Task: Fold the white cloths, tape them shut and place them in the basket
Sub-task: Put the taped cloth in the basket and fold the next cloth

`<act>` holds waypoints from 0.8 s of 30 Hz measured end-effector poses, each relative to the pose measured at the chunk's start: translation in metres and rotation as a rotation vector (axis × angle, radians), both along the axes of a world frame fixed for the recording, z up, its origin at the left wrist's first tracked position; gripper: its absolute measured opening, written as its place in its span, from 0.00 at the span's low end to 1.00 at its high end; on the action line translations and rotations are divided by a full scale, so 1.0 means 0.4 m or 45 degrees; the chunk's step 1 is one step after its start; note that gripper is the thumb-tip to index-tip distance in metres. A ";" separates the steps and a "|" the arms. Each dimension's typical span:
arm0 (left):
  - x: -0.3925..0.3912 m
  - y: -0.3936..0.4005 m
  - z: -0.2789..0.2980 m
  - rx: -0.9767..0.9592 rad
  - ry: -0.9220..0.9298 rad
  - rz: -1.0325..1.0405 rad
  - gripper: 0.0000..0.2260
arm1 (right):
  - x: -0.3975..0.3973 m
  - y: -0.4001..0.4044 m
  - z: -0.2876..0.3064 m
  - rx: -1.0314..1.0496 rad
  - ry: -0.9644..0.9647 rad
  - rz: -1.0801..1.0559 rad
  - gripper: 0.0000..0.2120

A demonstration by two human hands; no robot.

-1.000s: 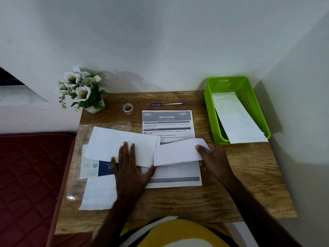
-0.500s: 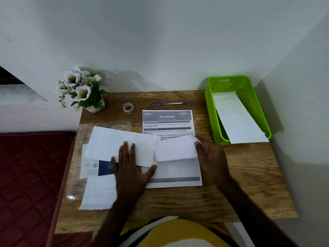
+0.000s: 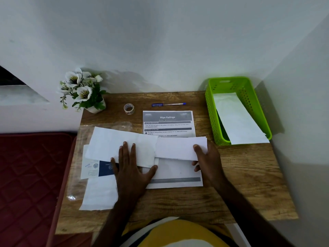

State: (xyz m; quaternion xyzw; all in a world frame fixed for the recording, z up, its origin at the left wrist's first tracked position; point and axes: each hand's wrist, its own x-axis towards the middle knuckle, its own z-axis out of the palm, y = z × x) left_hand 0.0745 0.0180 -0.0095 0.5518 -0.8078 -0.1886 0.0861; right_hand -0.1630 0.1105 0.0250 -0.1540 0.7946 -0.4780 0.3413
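White cloth (image 3: 122, 145) spread mid-desk, left part flat, right part (image 3: 178, 147) doubled over as a narrow strip across a printed sheet (image 3: 167, 122). Looks thin, light, limp; likely to spring back open at the crease unless pinned. Little friction on paper underneath, so prone to sliding. Best taken at the outer edge of the strip and run flat along the fold, not lifted from the middle.

Left hand (image 3: 131, 168) laid flat, fingers straight and slightly spread, palm pressing the left part down, thumb out toward the fold line. Right hand (image 3: 204, 157) at the strip's right end: thumb on top of it, other fingers curled below its lower edge, seemingly pinching the end. Fold step in hand, by the look of it; taping not yet begun.

Second cloth (image 3: 99, 193) lying at the front left, partly under the left arm, with a blue-and-white card (image 3: 98, 168) on top. Tape roll (image 3: 129, 108) standing toward the back edge, well apart from both hands; pen (image 3: 169, 104) just right of it. Green basket (image 3: 247, 90) at the back right corner, one folded cloth (image 3: 236, 118) already inside, poking over its front rim. Flower pot (image 3: 85, 90) at the back left corner.
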 end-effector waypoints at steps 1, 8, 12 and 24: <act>-0.002 -0.001 0.001 0.002 0.004 0.009 0.50 | 0.002 -0.002 -0.004 -0.009 -0.043 0.006 0.13; -0.012 -0.012 0.014 0.008 -0.049 0.014 0.50 | 0.036 -0.030 -0.032 0.006 -0.129 0.058 0.21; -0.011 -0.011 0.014 0.024 -0.053 0.018 0.51 | 0.056 -0.049 -0.032 0.038 -0.097 0.108 0.19; -0.019 -0.011 0.035 0.076 -0.061 0.012 0.50 | 0.045 -0.027 -0.012 0.144 0.097 -0.040 0.06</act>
